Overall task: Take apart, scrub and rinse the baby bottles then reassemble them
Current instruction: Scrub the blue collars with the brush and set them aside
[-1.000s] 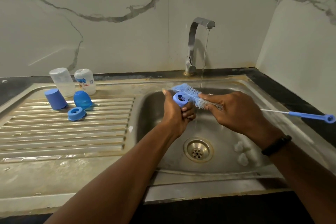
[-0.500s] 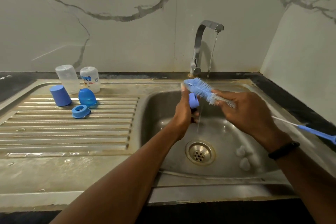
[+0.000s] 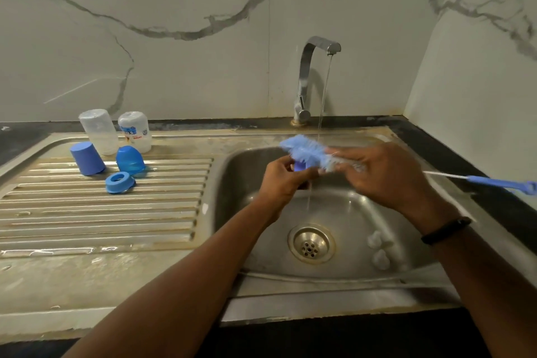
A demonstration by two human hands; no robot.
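Two bare hands are working over the stainless steel sink basin [image 3: 343, 212]. The left hand [image 3: 283, 180] is curling its fingers round a small blue plastic ring [image 3: 299, 166]; most of that ring is lying hidden behind fingers and bristles, so its shape is hard to make out. The right hand [image 3: 383, 174], wearing a black wristband [image 3: 446, 230], is gripping the blue bristled bottle brush [image 3: 308, 152] just behind its fluffy head, whose bristles are touching the ring. The brush's thin white wire and blue plastic handle are sticking out to the right, the tip being cut off by the edge. A thin stream is running from the curved chrome tap [image 3: 308, 73] between the hands. Two pale teats [image 3: 377, 250] are lying blurred near the drain. On the ribbed steel draining board [image 3: 101, 218] two translucent bottles [image 3: 116, 132] are standing upside down, beside two blue caps [image 3: 107, 158] and another blue screw ring [image 3: 119, 182].
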